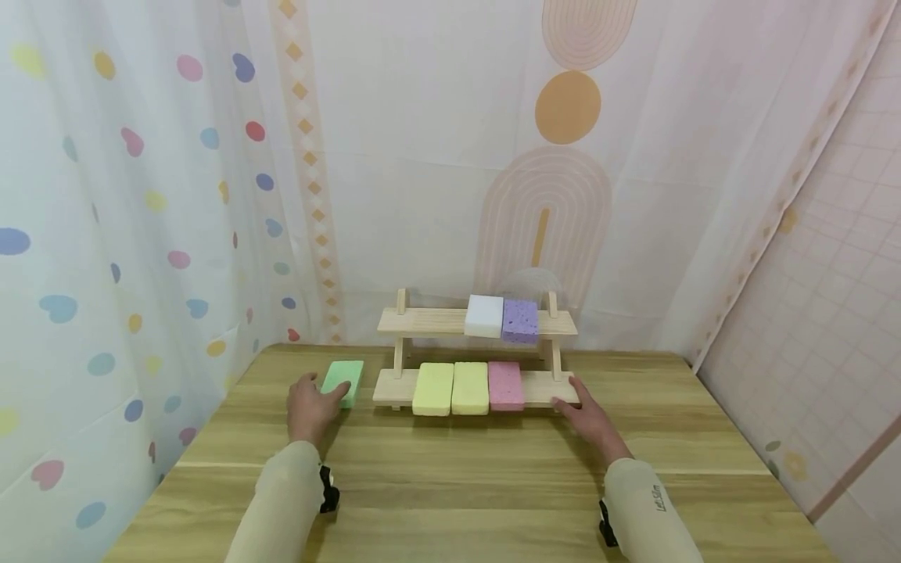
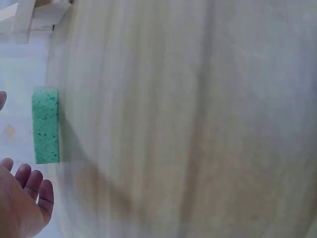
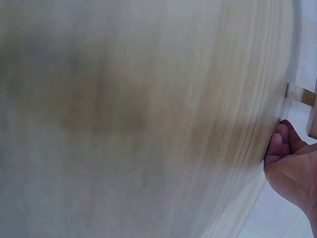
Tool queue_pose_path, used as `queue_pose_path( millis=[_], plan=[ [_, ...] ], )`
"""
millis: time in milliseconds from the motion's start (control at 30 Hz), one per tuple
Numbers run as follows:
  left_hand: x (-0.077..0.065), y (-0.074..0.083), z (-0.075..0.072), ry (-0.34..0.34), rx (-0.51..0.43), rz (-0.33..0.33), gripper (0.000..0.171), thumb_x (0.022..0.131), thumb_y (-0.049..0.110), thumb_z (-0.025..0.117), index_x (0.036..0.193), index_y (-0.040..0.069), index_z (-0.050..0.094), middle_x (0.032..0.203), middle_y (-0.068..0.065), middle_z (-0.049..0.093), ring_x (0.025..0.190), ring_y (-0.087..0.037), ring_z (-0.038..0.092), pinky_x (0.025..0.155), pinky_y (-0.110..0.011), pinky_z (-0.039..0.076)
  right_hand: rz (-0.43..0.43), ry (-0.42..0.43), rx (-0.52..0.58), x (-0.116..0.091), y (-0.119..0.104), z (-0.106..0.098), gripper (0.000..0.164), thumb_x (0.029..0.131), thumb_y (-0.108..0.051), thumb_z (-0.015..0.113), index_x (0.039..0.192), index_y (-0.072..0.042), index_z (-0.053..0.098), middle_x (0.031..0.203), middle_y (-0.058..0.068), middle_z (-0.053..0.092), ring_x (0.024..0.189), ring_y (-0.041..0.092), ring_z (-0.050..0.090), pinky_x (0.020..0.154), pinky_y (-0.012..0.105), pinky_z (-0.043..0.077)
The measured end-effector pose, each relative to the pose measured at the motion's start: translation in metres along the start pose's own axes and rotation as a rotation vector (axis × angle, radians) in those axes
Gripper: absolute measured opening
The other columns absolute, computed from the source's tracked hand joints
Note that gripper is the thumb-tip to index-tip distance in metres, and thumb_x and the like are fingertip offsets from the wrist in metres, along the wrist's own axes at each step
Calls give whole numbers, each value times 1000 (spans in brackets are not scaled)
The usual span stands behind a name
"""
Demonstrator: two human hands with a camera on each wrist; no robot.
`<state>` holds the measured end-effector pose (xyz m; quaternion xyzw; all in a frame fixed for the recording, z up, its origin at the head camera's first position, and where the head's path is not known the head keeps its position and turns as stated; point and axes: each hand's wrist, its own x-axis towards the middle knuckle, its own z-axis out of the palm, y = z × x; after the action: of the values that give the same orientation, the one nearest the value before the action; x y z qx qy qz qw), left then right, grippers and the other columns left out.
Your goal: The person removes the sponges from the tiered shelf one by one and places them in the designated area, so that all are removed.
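Left hand [image 1: 312, 408] spread round green sponge [image 2: 45, 126], no grip; lopsided pinch may skew it. Right hand [image 1: 590, 418] at two-tier rack [image 1: 425, 320], hold unclear; bump may shift it.

A small green sponge [image 1: 345, 372] with dark spots lies on the table [image 1: 450, 489], just left of the wooden stand [image 1: 425, 321]. The left hand [image 1: 312, 407] is right by it, with the thumb on the side near the stand. The stand is pale, stands upright and has two shelves, one higher than the other. The right hand [image 1: 591, 426] is at the right end of the low shelf. Two yellow sponges [image 1: 433, 389] and a pink sponge [image 1: 505, 385] lie side by side there. A white block [image 1: 484, 316] and a purple sponge [image 1: 520, 320] sit together up top.
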<state>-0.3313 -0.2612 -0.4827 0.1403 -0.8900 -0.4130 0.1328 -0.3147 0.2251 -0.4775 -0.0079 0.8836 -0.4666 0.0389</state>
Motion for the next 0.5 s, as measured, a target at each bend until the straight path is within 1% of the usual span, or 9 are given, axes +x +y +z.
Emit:
queue_pose_path(
  millis=[200, 433, 500],
  plan=[
    [1, 13, -4, 7, -66, 12, 89, 92, 49, 65, 149, -7, 28, 142, -33, 34, 129, -47, 36, 105, -60, 33, 0, -2, 3, 0, 0, 0, 80, 103, -45, 50, 160, -9, 7, 160, 29, 10, 143, 51, 11, 112, 65, 12],
    [4, 29, -3, 42, -114, 27, 90, 91, 52, 65, 149, -6, 30, 142, -31, 35, 129, -45, 36, 105, -59, 34, -6, -4, -8, -1, -1, 0, 80, 103, -44, 50, 159, -8, 7, 160, 29, 10, 143, 52, 11, 112, 66, 13],
    [4, 35, -3, 51, -131, 36, 88, 91, 50, 66, 149, -6, 31, 141, -30, 36, 129, -45, 36, 104, -58, 34, -10, -8, -10, -2, -1, 1, 80, 103, -45, 50, 159, -8, 6, 160, 29, 9, 143, 52, 11, 112, 66, 12]
  ],
)
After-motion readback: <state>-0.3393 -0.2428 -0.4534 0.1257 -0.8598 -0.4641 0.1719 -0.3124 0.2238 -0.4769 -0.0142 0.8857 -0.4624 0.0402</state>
